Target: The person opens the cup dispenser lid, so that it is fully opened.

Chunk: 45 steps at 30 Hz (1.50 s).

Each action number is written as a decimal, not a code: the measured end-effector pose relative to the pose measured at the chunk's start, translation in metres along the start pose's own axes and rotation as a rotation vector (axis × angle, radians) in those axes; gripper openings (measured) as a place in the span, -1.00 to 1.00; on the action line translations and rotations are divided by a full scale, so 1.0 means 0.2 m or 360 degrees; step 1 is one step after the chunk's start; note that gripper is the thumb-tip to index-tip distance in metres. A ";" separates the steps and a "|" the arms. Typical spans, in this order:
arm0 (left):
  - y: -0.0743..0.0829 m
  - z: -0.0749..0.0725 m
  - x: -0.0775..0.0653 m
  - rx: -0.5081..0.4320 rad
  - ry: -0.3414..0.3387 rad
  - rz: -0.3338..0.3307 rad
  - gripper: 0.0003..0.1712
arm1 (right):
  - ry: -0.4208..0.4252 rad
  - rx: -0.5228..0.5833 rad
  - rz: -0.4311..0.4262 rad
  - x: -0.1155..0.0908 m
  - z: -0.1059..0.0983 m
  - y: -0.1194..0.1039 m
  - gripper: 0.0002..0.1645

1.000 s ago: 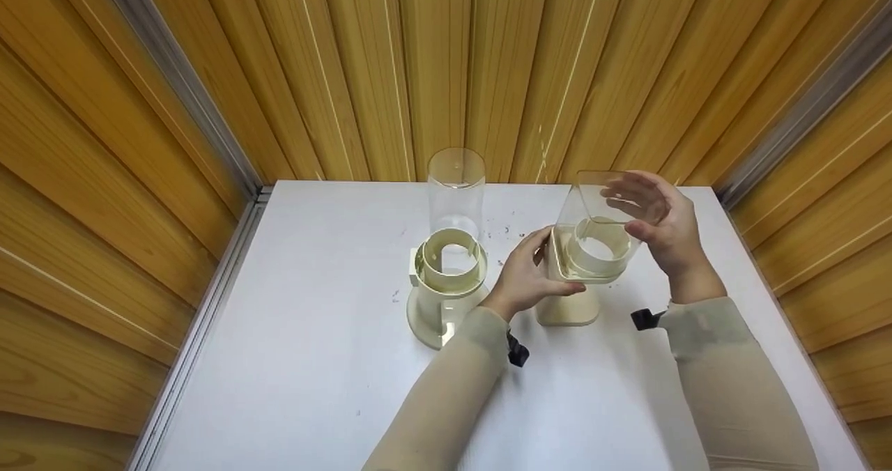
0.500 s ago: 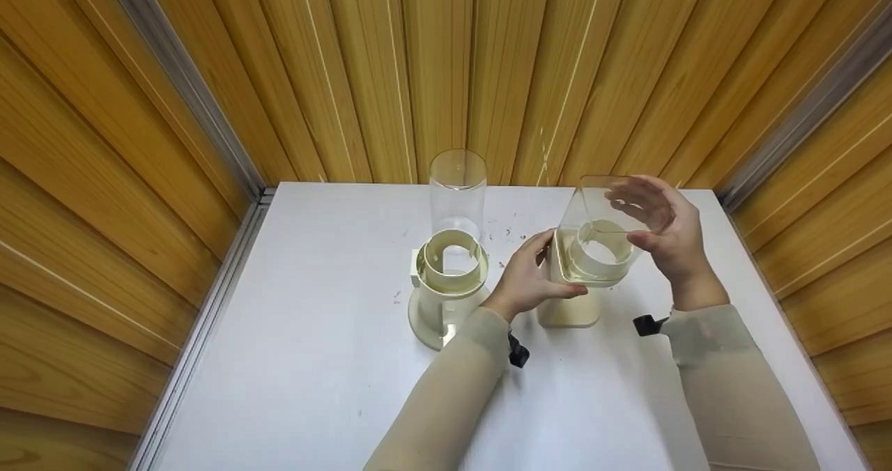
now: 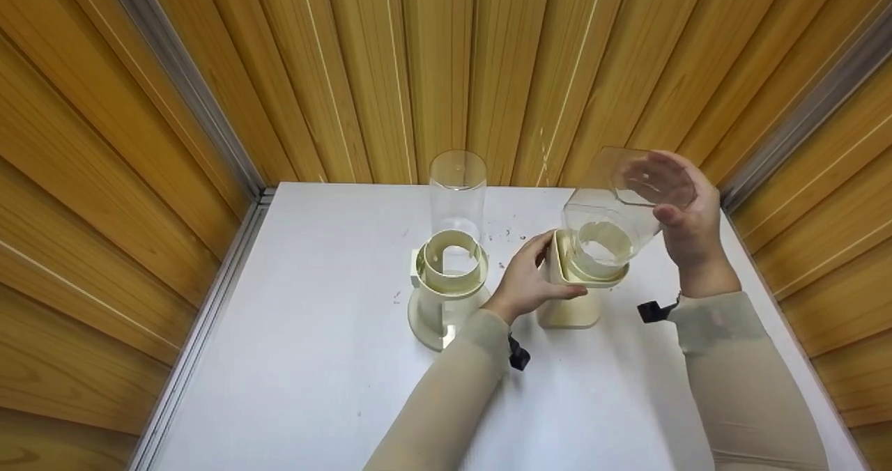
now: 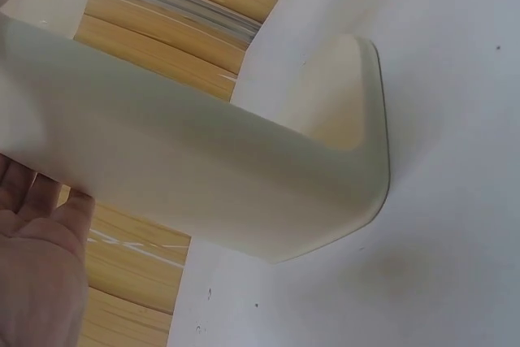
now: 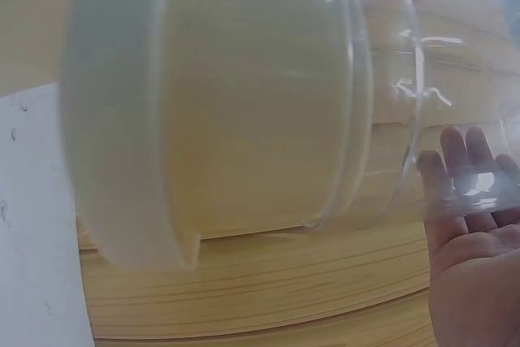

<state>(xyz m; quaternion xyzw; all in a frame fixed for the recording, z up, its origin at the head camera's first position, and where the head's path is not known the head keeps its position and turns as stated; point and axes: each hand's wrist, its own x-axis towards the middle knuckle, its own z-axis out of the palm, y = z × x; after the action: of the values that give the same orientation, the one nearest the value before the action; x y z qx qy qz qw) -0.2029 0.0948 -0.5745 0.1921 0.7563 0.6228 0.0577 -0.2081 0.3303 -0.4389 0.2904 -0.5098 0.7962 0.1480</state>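
On the right of the head view, my left hand [image 3: 526, 283] grips the upper rim of a cream stand [image 3: 568, 314], which has a rounded square top, a raised ring and a flat foot. In the left wrist view the fingers of that hand [image 4: 45, 266] lie along the side of the upright stand [image 4: 187, 160]. My right hand [image 3: 693, 227] holds a clear squarish container [image 3: 599, 182], tilted, its lower end over the ring. The right wrist view shows the container's edge [image 5: 418, 111] just off the ring [image 5: 260, 103], with the hand [image 5: 479, 282] around its side.
Left of my hands stands a round cream stand [image 3: 428, 311] with a ring top. A clear cylinder [image 3: 456, 199] is upright behind it. The white table [image 3: 313, 359] has small dark specks and is bounded by wood-patterned walls [image 3: 432, 74] and metal rails [image 3: 188, 352].
My right hand has raised the clear container up and to the right, out of the stand's square rim. My left hand stays in place on the stand.
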 end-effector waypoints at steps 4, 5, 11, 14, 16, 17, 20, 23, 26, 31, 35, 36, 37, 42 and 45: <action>0.00 0.01 0.00 -0.0033 0.0002 -0.0019 0.35 | 0.0043 0.0111 -0.0031 0.04 0.01 -0.03 0.01; 0.01 0.01 0.00 -0.0039 0.0002 -0.0022 0.34 | 0.0051 0.0138 -0.0040 0.05 0.01 -0.03 0.01; 0.01 0.01 0.00 -0.0030 -0.0011 -0.0030 0.33 | 0.0095 0.0219 -0.0036 0.12 0.00 -0.08 -0.01; 0.01 0.00 0.00 -0.0025 -0.0011 -0.0031 0.33 | 0.0119 0.0247 -0.0009 0.16 0.00 -0.10 -0.01; 0.01 0.00 0.01 -0.0028 -0.0004 -0.0028 0.33 | 0.0135 0.0288 0.0008 0.19 0.00 -0.11 -0.01; 0.00 0.00 0.01 -0.0030 -0.0001 -0.0024 0.32 | 0.0144 0.0298 0.0015 0.20 0.00 -0.11 -0.01; 0.00 0.00 0.01 -0.0034 0.0007 -0.0015 0.32 | 0.0179 0.0315 0.0045 0.24 0.01 -0.11 -0.05; 0.00 0.00 0.00 -0.0038 0.0011 -0.0019 0.32 | 0.0227 0.0188 0.0076 0.25 0.01 -0.11 -0.12; 0.00 -0.01 0.00 -0.0038 0.0014 -0.0033 0.32 | 0.0286 -0.0029 0.0124 0.26 0.01 -0.12 -0.13; -0.01 -0.01 0.00 -0.0053 0.0022 -0.0045 0.33 | 0.0360 -0.0348 0.0227 0.28 -0.01 -0.12 -0.12; 0.00 0.00 0.00 -0.0065 0.0016 -0.0032 0.31 | 0.0383 -0.0536 0.0301 0.29 -0.03 -0.11 -0.14; 0.00 0.00 0.00 -0.0067 0.0012 -0.0026 0.31 | 0.0394 -0.0581 0.0324 0.29 -0.04 -0.10 -0.14; 0.00 -0.01 0.00 -0.0067 0.0009 -0.0020 0.31 | 0.0405 -0.0629 0.0350 0.29 -0.05 -0.10 -0.13; -0.01 -0.01 -0.01 -0.0071 -0.0004 0.0008 0.29 | 0.0471 -0.0857 0.0505 0.30 -0.10 -0.06 -0.03; -0.01 -0.01 -0.01 -0.0084 -0.0011 0.0019 0.28 | 0.0491 -0.0939 0.0575 0.29 -0.13 -0.03 0.02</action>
<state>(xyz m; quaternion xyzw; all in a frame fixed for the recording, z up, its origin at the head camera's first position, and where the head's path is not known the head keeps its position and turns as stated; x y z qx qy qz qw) -0.2019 0.0928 -0.5764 0.1973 0.7382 0.6422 0.0615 -0.2592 0.3534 -0.4071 0.0174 -0.7319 0.6627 0.1575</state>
